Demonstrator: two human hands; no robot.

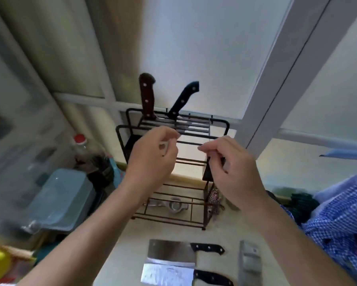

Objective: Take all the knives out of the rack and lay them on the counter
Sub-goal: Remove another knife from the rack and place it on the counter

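**Empty hands, two knives left in the rack**

Neither hand grips anything: the left hand (152, 155) and the right hand (231, 162) hover in front of the wire rack (225, 129) with fingers loosely curled, thumb and forefinger tips drawn close but pinching nothing I can make out.

Nearest the camera, on the counter (132, 234), three cleavers already lie flat. Two with black handles sit one above the other: the upper cleaver (171, 252) and the lower cleaver (167, 274), its polished blade partly overlapped by the upper one. Just to their right lies an all-metal cleaver (249, 263).

Beyond the hands, at the back of the rack's top, two knives stand in the slots, blades down: a brown-handled knife (146, 96) upright on the left, and a black-handled knife (183, 100) leaning right beside it. Both handles rise above and behind the fingertips, apart from them; the left hand is the nearer to the brown one.

Risks, as I judge them: pulling the leaning knife at an angle could jam its blade in the wires and tip the light rack forward. Reaching over the front bars could snag a wrist. Setting another blade down carelessly could strike the cleavers crowded below.
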